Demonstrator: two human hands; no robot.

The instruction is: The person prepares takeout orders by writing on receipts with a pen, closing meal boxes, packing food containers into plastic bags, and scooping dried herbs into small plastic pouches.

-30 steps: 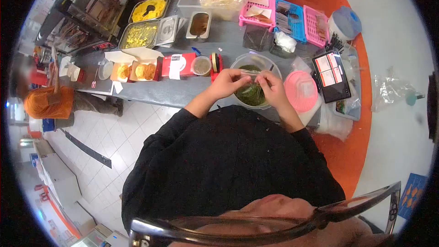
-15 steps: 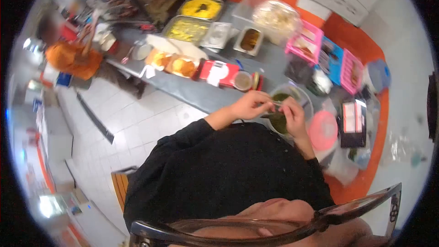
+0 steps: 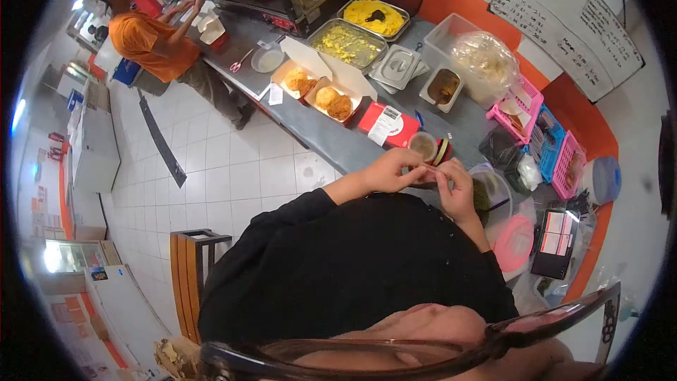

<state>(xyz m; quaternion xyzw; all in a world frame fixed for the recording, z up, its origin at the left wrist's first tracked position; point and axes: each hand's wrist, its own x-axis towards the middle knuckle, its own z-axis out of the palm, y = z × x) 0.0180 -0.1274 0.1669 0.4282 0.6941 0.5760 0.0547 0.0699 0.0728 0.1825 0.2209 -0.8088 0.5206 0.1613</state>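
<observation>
My left hand and my right hand meet in front of my chest at the counter's near edge. Thumbs and fingers of both pinch a small, thin piece of clear plastic, perhaps a little bag; its contents are hidden. Just right of my right hand stands a clear tub with something dark green inside, partly covered by the hand. A round pink lid lies beside that tub. Beyond my fingers is a small lidded cup of brownish contents, next to a red box with a white label.
Two open boxes of fried food and rice stand on the grey counter. Behind them are metal trays of yellow food. Pink and blue baskets line the right side. A person in an orange shirt works far left.
My hands, earlier over the tub of green contents, are now left of it, still pinching the plastic. The camera view has shifted, showing more of the floor and the other person.
</observation>
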